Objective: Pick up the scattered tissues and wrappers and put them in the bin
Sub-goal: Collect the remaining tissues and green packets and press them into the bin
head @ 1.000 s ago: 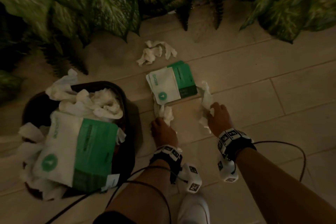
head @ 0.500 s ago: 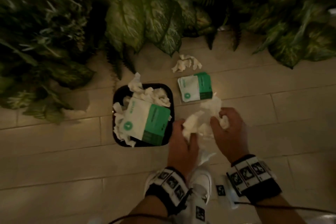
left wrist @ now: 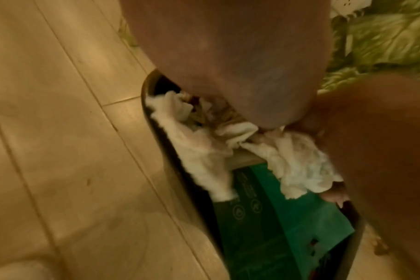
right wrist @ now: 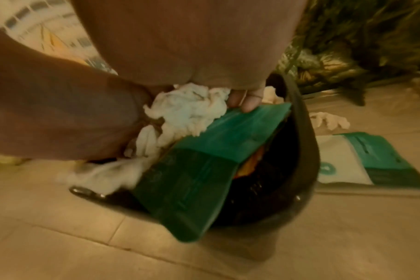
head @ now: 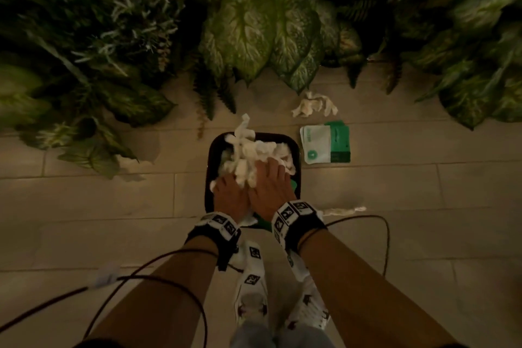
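So both hands are down in the black bin [head: 209,178] right now, side by side, shoving a wad of white tissues [head: 248,155] on top of what's already in there. The left hand [head: 230,195] and right hand [head: 269,188] both have fingers curled into that wad. From the right wrist view you can also see the right fingertips [right wrist: 246,102] touching the top edge of a green wrapper [right wrist: 204,170] that sticks out over the near rim. The bin looks pretty stuffed, with one tissue strip poking up at the far edge.

What's left on the floor (as far as I can make out):
- a white-and-green wrapper [head: 326,144] lying flat just to the right of the bin
- a crumpled tissue [head: 313,106] a bit farther off, near the plants [head: 243,25]
- a thin twisted tissue strip [head: 344,210] on the near right, just beside the right wrist

My guess for the next grab is that flat wrapper. It sits right and slightly far of the hands, so the right hand is clearly the nearer one. Its long side seems to run roughly near-to-far, though it's close to square, so hard to call. Lying flat on tile, it'll probably need an edge lifted first — no pinching it from above.
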Demonstrator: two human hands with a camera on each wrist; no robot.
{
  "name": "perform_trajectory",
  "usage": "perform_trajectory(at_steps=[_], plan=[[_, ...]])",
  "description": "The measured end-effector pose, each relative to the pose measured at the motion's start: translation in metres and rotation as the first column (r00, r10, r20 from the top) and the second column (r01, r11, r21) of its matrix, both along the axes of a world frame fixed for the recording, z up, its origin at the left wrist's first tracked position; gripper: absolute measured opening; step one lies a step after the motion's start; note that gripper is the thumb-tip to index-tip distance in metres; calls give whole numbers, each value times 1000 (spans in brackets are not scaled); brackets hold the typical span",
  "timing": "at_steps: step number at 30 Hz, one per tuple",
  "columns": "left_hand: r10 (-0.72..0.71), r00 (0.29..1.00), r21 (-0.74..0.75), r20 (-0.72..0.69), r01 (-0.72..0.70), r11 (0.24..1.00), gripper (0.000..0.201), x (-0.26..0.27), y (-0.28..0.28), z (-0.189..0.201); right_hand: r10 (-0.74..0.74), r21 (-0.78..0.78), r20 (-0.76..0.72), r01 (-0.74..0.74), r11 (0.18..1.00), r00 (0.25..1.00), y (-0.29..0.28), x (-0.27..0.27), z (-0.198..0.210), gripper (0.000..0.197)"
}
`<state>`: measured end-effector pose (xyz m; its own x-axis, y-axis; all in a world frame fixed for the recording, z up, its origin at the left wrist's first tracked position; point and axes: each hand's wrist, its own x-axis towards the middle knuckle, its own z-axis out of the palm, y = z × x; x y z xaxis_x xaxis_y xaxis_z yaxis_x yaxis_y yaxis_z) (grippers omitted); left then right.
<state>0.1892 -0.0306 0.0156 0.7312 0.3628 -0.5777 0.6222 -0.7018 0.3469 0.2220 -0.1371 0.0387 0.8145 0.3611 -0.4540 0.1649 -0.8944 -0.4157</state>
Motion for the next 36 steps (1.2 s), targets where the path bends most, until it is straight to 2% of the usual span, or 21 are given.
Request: perform_trajectory(at_steps=[3,5,7,9,11,14,18,22,24,27,30,33,36], plan=[[-196,962,-57,-191,189,980,65,-10,-3,-24,51,-101,-31,-54,993,998,-5,-5,-29,59],[-251,946,-157,-206,222,962,83,-12,-1,-30,102,-133,-89,-113,985,991,-7,-5,-45,60],[-162,955,-238,-250,102,966,76,-8,0,-16,145,-161,-145,-168,972,979,-6,1,-55,61],[-48,971,-309,-233,-27,951,71,-1,5,-8,146,-165,-182,-177,970,972,-3,11,-55,63],[-53,978,-381,-201,-28,924,68,6,12,9,125,-138,-258,-164,977,958,0,21,-44,72],[-103,988,-449,-112,42,892,45,18,18,40,49,-59,-292,-69,996,955,0,27,-24,68],[-257,952,-330,-166,192,924,52,23,31,74,-35,118,-282,71,990,959,-19,16,18,68],[-183,955,-333,-233,99,938,61,21,41,92,-225,324,-149,262,909,963,-55,0,64,51],[-143,973,-294,-182,85,952,57,17,39,101,-304,345,-133,332,878,943,-80,-11,77,41],[-80,995,-174,62,90,981,40,6,26,118,-394,265,-195,435,860,898,-127,-25,80,33],[-147,947,-191,285,206,960,17,-5,-11,134,-381,100,-305,428,898,873,-175,-31,65,28],[-179,937,-347,301,282,894,6,-16,-70,136,-346,-5,-381,372,928,858,-211,-19,39,28],[-231,962,-452,143,272,850,8,-28,-131,104,-234,-36,-422,241,970,876,-227,14,4,36]])
